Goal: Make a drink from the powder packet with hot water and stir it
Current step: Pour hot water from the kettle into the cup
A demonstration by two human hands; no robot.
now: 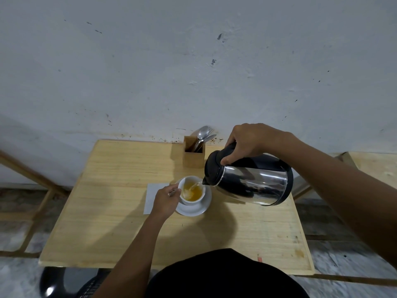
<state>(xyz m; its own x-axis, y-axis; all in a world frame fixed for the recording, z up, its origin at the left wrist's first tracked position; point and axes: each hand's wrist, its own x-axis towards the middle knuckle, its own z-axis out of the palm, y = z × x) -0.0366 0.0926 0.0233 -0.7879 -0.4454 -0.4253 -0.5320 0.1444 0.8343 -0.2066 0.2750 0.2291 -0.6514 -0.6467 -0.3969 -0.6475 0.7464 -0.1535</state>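
A white cup [191,201] stands on a white saucer [194,210] in the middle of the wooden table [120,222]. Yellow-brown liquid fills part of the cup. My left hand [166,200] grips the cup's left side at the handle. My right hand [250,143] holds the black handle of a steel kettle [255,181], tilted to the left. Its spout is over the cup's right rim and a thin stream of water falls into the cup. No powder packet is visible.
A wooden holder [193,155] with spoons [203,134] stands at the table's back edge, just behind the kettle. A white paper napkin [153,195] lies left of the saucer, partly under my left hand. A wall rises behind the table.
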